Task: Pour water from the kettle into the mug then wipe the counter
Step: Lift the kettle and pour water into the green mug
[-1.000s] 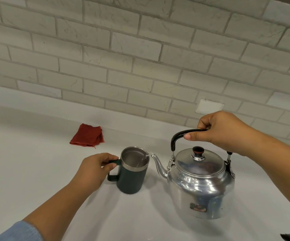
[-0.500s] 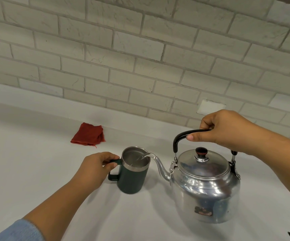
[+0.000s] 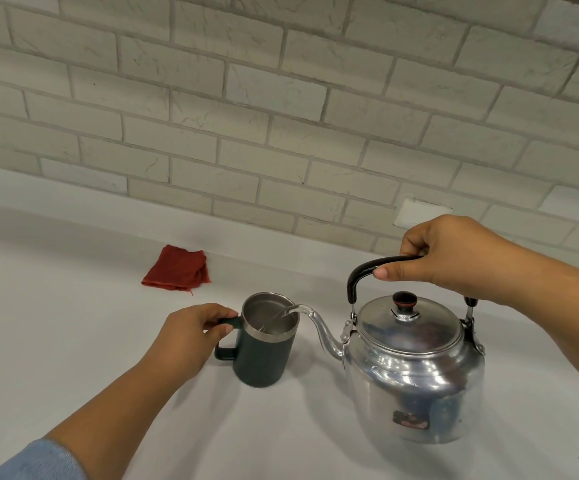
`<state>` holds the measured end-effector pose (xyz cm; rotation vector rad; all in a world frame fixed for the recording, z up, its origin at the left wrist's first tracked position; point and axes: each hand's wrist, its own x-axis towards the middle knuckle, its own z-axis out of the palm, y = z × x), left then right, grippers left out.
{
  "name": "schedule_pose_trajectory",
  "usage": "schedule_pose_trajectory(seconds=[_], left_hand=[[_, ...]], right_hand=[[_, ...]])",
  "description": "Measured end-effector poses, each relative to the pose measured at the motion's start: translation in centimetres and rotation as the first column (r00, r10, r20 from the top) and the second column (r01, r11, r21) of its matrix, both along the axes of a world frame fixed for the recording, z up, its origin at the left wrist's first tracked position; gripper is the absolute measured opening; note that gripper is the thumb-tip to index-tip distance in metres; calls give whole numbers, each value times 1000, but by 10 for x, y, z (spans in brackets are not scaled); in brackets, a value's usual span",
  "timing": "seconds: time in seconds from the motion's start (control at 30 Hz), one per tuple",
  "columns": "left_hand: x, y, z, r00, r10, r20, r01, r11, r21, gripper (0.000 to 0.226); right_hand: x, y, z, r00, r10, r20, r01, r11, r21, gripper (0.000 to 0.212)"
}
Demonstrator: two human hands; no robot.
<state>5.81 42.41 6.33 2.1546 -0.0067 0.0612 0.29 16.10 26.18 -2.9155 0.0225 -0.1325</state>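
A pale brick wall (image 3: 281, 133) stands behind a white table (image 3: 73, 358). The left hand (image 3: 187, 337) has its fingers and thumb curled round the side handle of a dark green mug (image 3: 264, 362), which stands upright on the table just inboard of that hand. The right hand (image 3: 454, 254) is wrapped round the black arched handle (image 3: 361, 271) of a shiny metal kettle (image 3: 413, 375) that hangs directly below it. I cannot tell whether the kettle's base is touching the table or held just above it.

The kettle's long axis runs from its rear hinge through to the spout (image 3: 319, 330), across the table from the right hand toward the left. The spout points at the mug, with its tip at the rim on the side away from the left hand. A thin stream of water (image 3: 283, 312) arcs into the mug. The mug's handle points the opposite way, into the left palm.

The stream enters close to the near rim, so I judge the margin slim. If the tilt slackens, water would likely run down the spout and drip on the table between the two hands. A sharper tip could throw it past the far wall, or shift the lid (image 3: 405, 299). The water level inside is hard to read, so overfilling is possible. A folded red cloth (image 3: 177, 271) lies beyond the left hand, near the wall, apart from the mug.
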Motion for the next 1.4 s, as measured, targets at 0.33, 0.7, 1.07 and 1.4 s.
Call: schedule_pose_trajectory(seconds=[0.33, 0.7, 1.07, 1.4], left_hand=[[-1, 2, -1, 1000, -12, 19, 12, 1000, -9, 21], [-3, 2, 1, 1000, -15, 20, 15, 1000, -7, 21], [-3, 0, 4, 1000, -11, 0, 11, 1000, -12, 21], [-4, 2, 2, 1000, -22, 7, 22, 1000, -20, 21]], right_hand=[[3, -1, 1, 1000, 17, -19, -17, 999, -29, 47], [3, -4, 5, 1000, 22, -15, -22, 999, -43, 45], [4, -5, 7, 1000, 24, -12, -25, 998, -49, 46], [4, -1, 10, 1000, 28, 0, -28, 997, -65, 46]])
